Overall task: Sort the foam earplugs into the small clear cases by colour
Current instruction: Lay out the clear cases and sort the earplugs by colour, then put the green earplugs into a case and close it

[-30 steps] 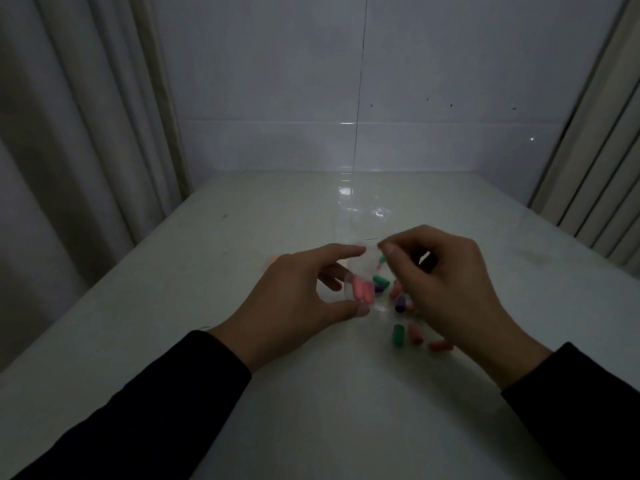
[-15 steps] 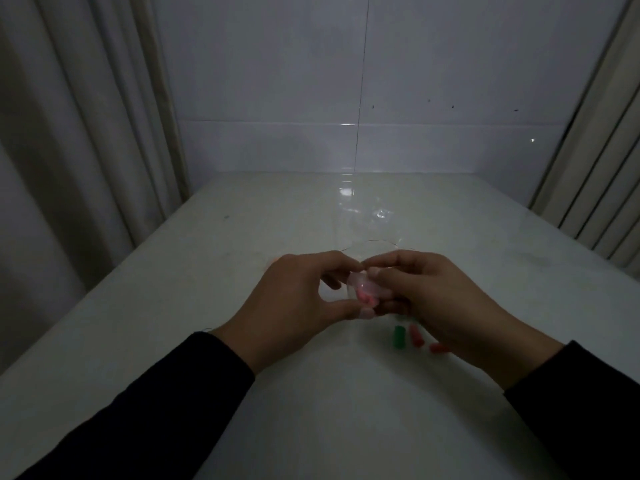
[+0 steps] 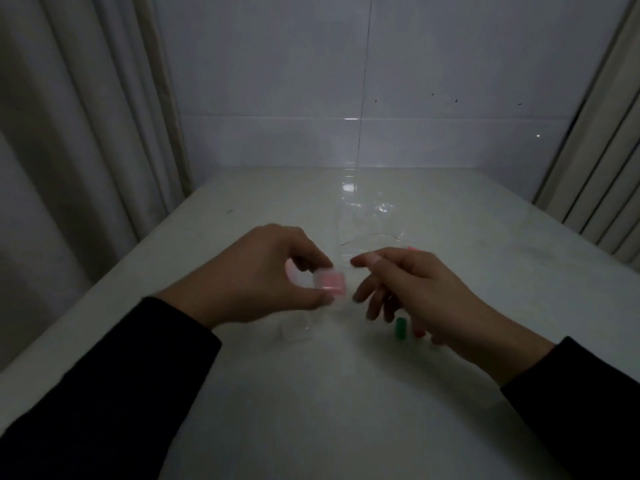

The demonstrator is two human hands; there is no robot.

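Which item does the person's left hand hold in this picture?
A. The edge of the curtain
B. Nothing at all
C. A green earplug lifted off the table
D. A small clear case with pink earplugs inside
D: the left hand pinches a small clear case showing pink inside, between thumb and fingers above the table, while a green earplug lies on the table beside the right hand.
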